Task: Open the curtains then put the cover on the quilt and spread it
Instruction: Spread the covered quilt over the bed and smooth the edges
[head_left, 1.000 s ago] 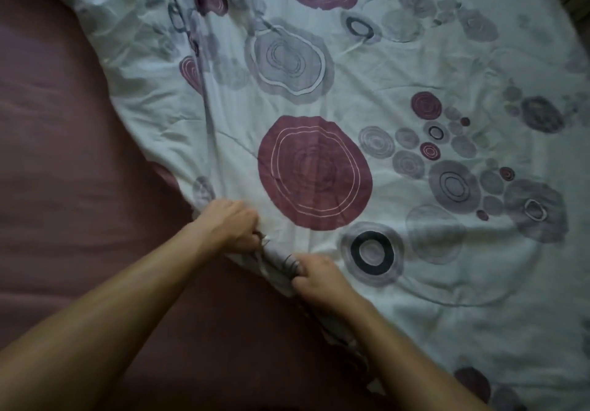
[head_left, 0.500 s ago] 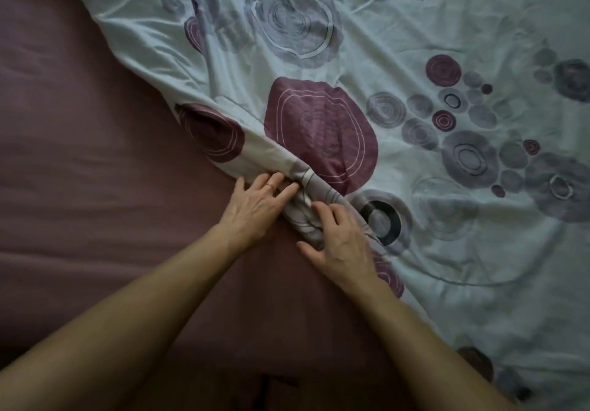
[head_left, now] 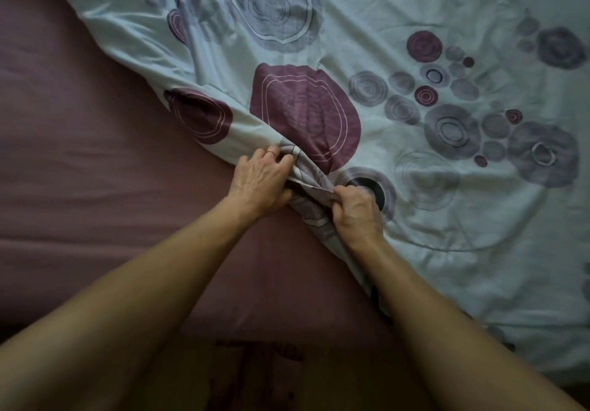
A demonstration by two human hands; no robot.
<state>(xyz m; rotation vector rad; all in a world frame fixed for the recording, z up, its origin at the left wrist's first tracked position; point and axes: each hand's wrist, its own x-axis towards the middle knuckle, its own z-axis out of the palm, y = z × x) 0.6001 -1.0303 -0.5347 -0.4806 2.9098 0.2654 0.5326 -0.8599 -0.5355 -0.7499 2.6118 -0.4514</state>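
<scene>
A pale quilt cover (head_left: 399,43) printed with maroon and grey circles lies spread across the right and upper part of the bed. Its near edge is bunched into a rolled fold (head_left: 308,187) running diagonally. My left hand (head_left: 261,184) grips that fold from the left, fingers curled over the cloth, a ring on one finger. My right hand (head_left: 357,212) clutches the same fold just to the right and lower down. The quilt itself is hidden inside or under the cover; I cannot tell which.
A mauve bed sheet (head_left: 95,171) covers the mattress on the left and in front of the cover. The bed's near edge (head_left: 223,334) runs along the bottom, with a dim floor below it.
Both hands moved forward along the cover's edge. A second ago they were fists on it, half a second ago the fingers lay straight, and now they are curled on the bunched fold again.
</scene>
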